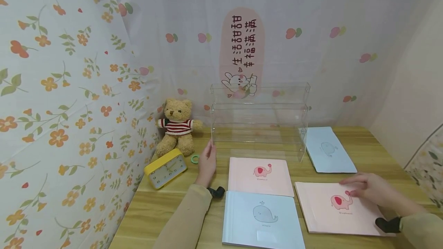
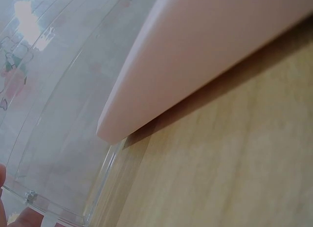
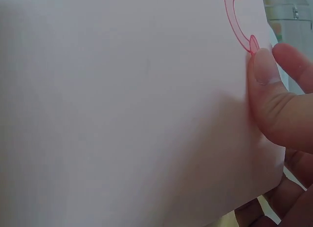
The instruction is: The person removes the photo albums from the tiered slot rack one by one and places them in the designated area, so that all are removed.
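A clear acrylic tiered rack (image 1: 257,141) stands on the wooden table. My left hand (image 1: 207,163) holds its lower left side; in the left wrist view only a few fingertips (image 2: 27,218) show by the clear panel. My right hand (image 1: 373,191) pinches the far edge of a pink elephant booklet (image 1: 322,210) at the right, thumb (image 3: 266,70) on the cover and other fingers around the edge. Before the rack lies another pink elephant booklet (image 1: 238,176), and nearer me a light blue whale booklet (image 1: 242,218).
Another light blue whale booklet (image 1: 318,137) lies right of the rack, touching or close to it. At the left are a teddy bear (image 1: 178,128), a yellow clock (image 1: 166,168) and a small green ring (image 1: 195,159). A patterned curtain (image 1: 173,18) hangs behind.
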`<state>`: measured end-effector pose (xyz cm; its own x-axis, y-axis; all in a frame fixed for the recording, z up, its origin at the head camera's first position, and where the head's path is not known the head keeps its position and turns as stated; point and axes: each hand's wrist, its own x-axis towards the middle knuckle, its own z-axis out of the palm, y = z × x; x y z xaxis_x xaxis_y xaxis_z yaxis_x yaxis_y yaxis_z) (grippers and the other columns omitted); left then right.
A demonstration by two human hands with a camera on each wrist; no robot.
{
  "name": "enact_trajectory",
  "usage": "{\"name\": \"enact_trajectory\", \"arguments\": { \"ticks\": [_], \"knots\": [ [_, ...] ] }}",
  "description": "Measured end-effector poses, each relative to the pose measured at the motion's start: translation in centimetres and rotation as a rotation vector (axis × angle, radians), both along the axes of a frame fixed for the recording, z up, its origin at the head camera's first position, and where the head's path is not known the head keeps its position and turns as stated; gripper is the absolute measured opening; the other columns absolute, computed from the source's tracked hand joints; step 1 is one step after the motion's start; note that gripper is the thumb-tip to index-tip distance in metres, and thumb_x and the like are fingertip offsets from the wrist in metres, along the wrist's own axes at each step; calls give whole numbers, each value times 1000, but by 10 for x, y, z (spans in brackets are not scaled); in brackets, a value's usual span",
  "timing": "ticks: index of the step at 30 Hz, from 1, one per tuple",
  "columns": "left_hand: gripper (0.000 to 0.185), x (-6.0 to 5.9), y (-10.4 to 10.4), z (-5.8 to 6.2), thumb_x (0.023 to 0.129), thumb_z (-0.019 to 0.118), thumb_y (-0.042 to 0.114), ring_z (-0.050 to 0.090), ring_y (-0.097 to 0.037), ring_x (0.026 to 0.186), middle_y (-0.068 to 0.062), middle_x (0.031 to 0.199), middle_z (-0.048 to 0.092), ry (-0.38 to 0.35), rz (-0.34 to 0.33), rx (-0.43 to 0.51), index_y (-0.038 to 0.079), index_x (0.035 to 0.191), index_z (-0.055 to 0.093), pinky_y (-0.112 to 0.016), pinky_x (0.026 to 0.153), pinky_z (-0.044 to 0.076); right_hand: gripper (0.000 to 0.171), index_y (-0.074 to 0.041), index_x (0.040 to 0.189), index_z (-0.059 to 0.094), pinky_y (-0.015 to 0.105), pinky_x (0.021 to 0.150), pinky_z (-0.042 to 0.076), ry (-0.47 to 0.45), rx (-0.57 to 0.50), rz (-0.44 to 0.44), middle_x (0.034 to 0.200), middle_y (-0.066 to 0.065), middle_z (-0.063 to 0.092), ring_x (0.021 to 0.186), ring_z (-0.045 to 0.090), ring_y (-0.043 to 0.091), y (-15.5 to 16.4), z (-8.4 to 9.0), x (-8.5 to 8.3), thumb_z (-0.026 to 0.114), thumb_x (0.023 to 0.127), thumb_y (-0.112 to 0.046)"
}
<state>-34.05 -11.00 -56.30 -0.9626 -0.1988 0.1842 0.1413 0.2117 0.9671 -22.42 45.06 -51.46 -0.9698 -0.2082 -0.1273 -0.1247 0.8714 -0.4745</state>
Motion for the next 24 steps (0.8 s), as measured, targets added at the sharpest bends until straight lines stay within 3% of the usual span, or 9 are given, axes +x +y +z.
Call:
{"name": "enact_trajectory", "arguments": {
  "ticks": [6, 12, 17, 24],
  "knots": [
    [45, 0, -1, 0, 107, 50, 43, 51, -29, 143, 0, 156, 52, -3, -12, -3, 38, 152, 47, -51, 117, 44, 33, -35, 112, 78, 56, 88, 57, 22, 59, -18, 119, 6, 76, 116, 64, 44, 1, -7, 5, 85, 80, -36],
    [45, 1, -3, -1, 107, 50, 45, 52, -30, 142, -1, 154, 54, -9, -2, -15, 39, 151, 47, -52, 116, 45, 28, -30, 108, 79, 69, 91, 49, 96, 95, 15, 116, 10, 75, 116, 62, 49, -10, -4, 6, 85, 80, -27],
    [45, 1, -4, -1, 107, 51, 45, 53, -29, 141, -2, 153, 55, 0, -2, -17, 39, 151, 47, -52, 115, 46, 29, -31, 107, 79, 75, 92, 44, 73, 152, -26, 121, 19, 71, 120, 56, 57, -17, -3, 3, 85, 80, -23],
    [45, -6, -4, 0, 107, 53, 38, 53, -30, 141, -3, 153, 55, 18, -7, 14, 35, 152, 49, -51, 115, 46, 31, -30, 108, 77, 73, 89, 48, 138, 201, -22, 123, 26, 68, 114, 60, 56, -22, -13, 3, 82, 82, -15]
  ]
}}
